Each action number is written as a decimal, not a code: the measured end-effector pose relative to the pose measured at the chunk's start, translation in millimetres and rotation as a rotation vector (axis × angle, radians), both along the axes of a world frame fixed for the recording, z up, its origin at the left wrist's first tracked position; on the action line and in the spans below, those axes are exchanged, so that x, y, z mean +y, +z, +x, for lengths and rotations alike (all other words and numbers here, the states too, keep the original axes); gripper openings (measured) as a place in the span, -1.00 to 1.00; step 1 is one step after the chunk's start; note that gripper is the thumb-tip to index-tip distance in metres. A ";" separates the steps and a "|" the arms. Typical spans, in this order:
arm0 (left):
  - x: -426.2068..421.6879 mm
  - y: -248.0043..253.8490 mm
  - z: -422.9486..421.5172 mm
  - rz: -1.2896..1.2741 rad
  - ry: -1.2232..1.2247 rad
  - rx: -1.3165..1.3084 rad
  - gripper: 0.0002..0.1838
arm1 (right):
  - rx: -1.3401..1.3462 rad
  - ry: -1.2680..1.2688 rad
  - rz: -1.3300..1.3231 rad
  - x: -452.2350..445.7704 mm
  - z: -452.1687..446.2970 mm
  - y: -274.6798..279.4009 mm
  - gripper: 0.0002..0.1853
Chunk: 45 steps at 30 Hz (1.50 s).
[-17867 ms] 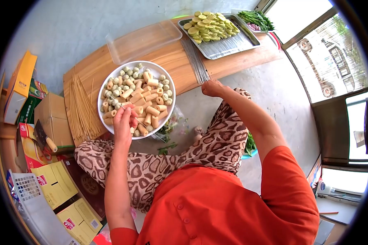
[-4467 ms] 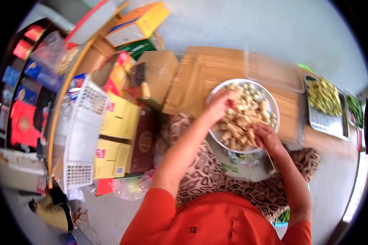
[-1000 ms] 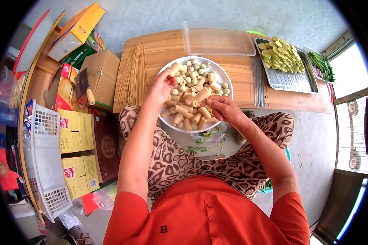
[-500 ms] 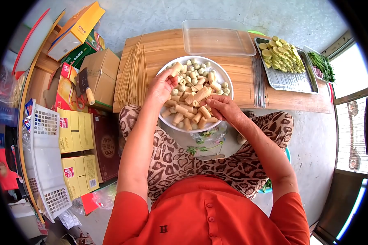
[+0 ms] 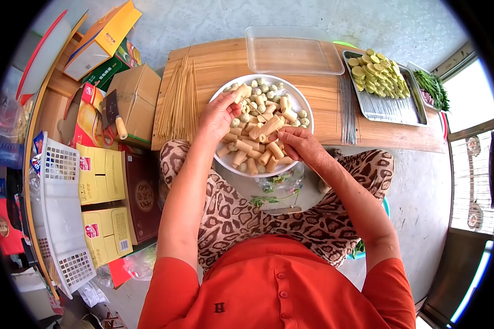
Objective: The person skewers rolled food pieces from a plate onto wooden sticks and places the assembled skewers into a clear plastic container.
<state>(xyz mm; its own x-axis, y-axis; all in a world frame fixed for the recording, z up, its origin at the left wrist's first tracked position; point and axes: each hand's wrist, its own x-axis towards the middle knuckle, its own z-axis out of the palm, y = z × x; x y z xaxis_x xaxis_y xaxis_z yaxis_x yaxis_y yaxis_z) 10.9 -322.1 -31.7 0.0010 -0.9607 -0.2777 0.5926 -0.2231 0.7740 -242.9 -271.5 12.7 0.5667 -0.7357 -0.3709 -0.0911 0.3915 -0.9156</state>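
My left hand (image 5: 220,114) is closed on a short tan hollow roll (image 5: 241,93) above the left rim of a large white round dish (image 5: 306,109). My right hand (image 5: 299,143) is pinched over the dish's right side. A thin skewer (image 5: 256,111) appears to run between the roll and my right fingertips; its ends are hidden. Tan rolls (image 5: 247,147) fill the near half of the dish. Pale green round balls (image 5: 263,88) lie toward its far side.
Loose bamboo skewers (image 5: 178,101) lie left of the dish, metal skewers (image 5: 347,109) to its right. A clear plastic tray (image 5: 293,52) sits behind. A metal tray (image 5: 392,112) holds sliced green rounds (image 5: 376,71). Boxes (image 5: 137,98) and a cleaver (image 5: 112,109) stand at the left.
The roll in my left hand has moved slightly to the right, with the hand. My right hand stays nearly in place.
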 end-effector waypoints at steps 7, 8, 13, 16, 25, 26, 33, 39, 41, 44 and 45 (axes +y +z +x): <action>0.8 -1.1 -1.8 0.001 -0.042 0.019 -0.78 | -0.006 -0.019 0.010 0.0 3.9 -0.6 -0.70; 0.7 -1.2 -1.8 0.005 -0.046 0.023 -0.78 | -0.005 -0.019 0.011 0.1 4.6 -0.9 -0.70; 2.6 1.7 -3.6 0.010 -0.085 -0.006 -0.77 | -0.037 -0.039 0.015 -0.6 8.6 -4.5 -0.73; 4.5 1.3 -5.8 0.020 -0.119 -0.015 -0.76 | -0.018 -0.048 0.011 -0.3 12.2 1.2 -0.72; 16.4 8.3 -24.9 0.001 -0.345 -0.210 -0.70 | -0.060 -0.114 0.019 -7.5 20.6 -9.9 -0.71; 16.8 8.6 -26.5 0.000 -0.367 -0.195 -0.71 | -0.060 -0.115 0.019 -8.5 19.8 -11.4 -0.71; 13.4 8.4 -23.3 0.042 -0.294 -0.315 -0.70 | -0.103 -0.191 0.003 -14.2 10.4 -5.5 -0.72; 30.9 -17.9 -34.2 -0.346 -0.403 -1.559 -0.66 | -0.112 -0.229 0.012 -16.1 1.3 -4.7 -0.71; 29.1 -21.7 -34.2 -0.363 -0.405 -1.532 -0.67 | -0.096 -0.217 0.001 -15.3 0.4 -4.8 -0.71; 17.9 -24.9 -33.8 -0.221 -0.278 -1.219 -0.72 | -0.063 -0.205 -0.011 -13.8 -0.3 -1.1 -0.71; 14.8 -19.1 -33.2 -0.228 -0.224 -1.065 -0.75 | -0.068 -0.199 -0.018 -13.8 -0.9 -2.0 -0.71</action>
